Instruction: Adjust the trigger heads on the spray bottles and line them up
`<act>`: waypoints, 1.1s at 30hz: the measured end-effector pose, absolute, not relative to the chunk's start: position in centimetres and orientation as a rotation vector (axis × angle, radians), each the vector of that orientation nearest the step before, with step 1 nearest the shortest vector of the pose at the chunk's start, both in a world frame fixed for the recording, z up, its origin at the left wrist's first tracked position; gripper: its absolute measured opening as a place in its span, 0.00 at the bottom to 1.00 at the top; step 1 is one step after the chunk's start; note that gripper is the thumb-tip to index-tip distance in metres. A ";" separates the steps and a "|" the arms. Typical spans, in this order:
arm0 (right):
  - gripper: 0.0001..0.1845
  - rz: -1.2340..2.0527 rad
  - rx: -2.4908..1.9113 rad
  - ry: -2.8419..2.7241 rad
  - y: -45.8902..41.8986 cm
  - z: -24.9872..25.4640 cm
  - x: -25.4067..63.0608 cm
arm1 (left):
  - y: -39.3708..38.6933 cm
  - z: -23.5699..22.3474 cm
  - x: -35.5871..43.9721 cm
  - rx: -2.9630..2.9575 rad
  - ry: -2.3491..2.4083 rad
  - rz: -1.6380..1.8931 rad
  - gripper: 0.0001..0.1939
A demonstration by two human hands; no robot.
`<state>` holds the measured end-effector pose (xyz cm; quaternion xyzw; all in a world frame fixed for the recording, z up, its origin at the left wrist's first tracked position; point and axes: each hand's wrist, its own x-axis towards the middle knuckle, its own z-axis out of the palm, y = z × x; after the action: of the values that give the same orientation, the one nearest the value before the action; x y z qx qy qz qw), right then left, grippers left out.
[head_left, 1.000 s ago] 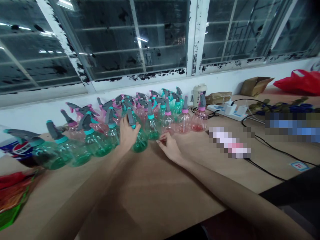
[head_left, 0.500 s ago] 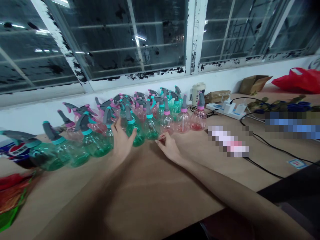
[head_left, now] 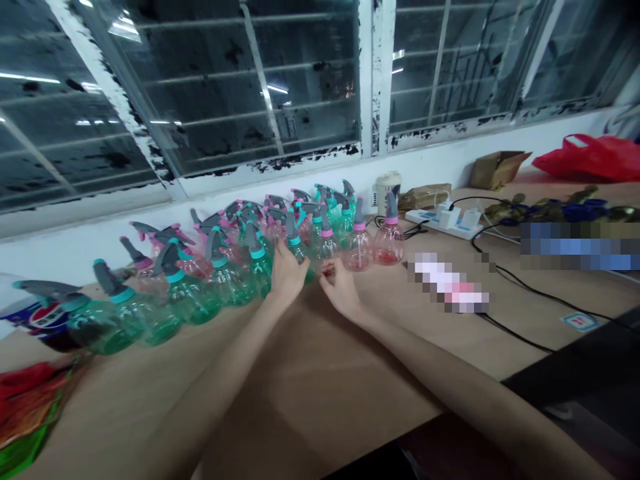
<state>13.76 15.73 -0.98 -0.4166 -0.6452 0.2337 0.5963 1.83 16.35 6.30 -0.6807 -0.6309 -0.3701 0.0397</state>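
Left hand [head_left: 289,275] stood curled against green spray bottle [head_left: 295,241], bottle upright just beyond fingers; firm grip could not be told. Right hand [head_left: 343,288] sat apart, fingertips bunched before pink-collared bottle [head_left: 329,248]; contact unclear.

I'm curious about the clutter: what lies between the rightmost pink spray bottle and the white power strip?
In the head view, black cable lies between the rightmost pink spray bottle and the white power strip.
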 end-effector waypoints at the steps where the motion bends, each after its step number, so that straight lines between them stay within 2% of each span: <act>1: 0.08 0.533 -0.959 -1.477 15.9 -0.8 14.1 | 16.8 6.4 2.2 -2.060 -1.970 -1.093 0.33; 7: 0.06 0.500 -0.938 -1.375 16.7 -0.3 15.2 | 16.6 6.9 3.0 -1.954 -2.039 -0.875 0.26; 11: 0.07 0.497 -0.893 -1.351 16.6 0.1 15.4 | 14.7 7.4 2.9 -1.957 -2.024 -0.768 0.25; 22: 0.08 0.527 -0.878 -1.427 16.4 -1.2 14.6 | 2.7 7.7 -0.6 -2.224 -1.979 -0.662 0.26; 27: 0.08 0.534 -0.870 -1.473 16.0 -1.7 14.1 | 0.5 8.4 -1.5 -2.409 -2.030 -0.852 0.30; 33: 0.07 0.523 -0.885 -1.505 15.4 -2.0 13.8 | 3.2 8.7 -0.8 -2.717 -1.890 -1.398 0.40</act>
<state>13.77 15.43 -1.97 -0.3838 -0.6527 0.2269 0.6125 -0.85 3.18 8.72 -0.7370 -0.5127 -0.3792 -0.2238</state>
